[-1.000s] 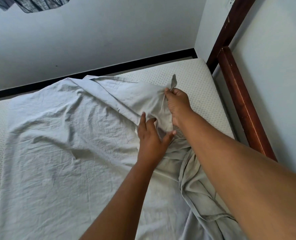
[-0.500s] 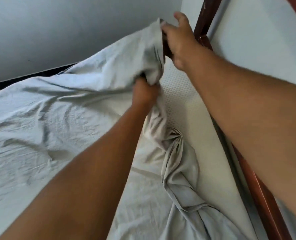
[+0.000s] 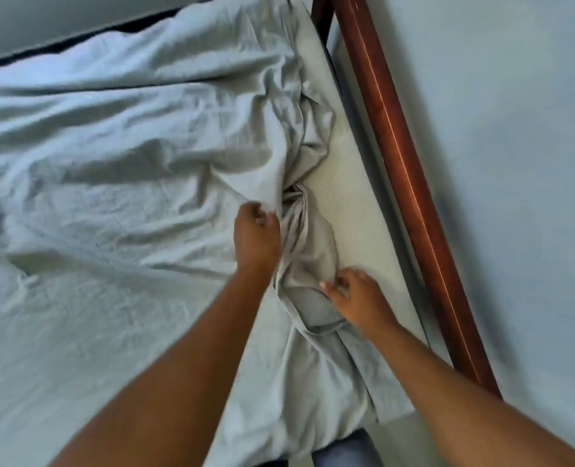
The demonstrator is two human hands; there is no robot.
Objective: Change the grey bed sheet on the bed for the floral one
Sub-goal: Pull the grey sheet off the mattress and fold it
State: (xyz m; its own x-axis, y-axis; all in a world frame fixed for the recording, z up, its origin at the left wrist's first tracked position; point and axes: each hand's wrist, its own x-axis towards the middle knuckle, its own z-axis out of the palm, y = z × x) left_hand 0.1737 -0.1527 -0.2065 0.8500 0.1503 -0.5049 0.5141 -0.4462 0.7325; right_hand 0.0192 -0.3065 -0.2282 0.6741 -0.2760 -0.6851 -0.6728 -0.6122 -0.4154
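Two bare forearms reach up from the bottom of the frame over a half-stripped bed. Right of centre, the right hand (image 3: 353, 294) rests its loosely curled fingers on a twisted rope of the grey bed sheet (image 3: 111, 170); whether that grip pinches cloth cannot be told. Just above, the left hand (image 3: 257, 230) hovers at the bunched fold, its grip half curled and seemingly empty. Beyond them the sheet sprawls rumpled across the left and centre, baring a strip of pale mattress (image 3: 350, 203) beside the wooden bed frame (image 3: 400, 156) at right. Removal appears underway; next, gathering the bundle and lifting it clear. No floral sheet is visible.
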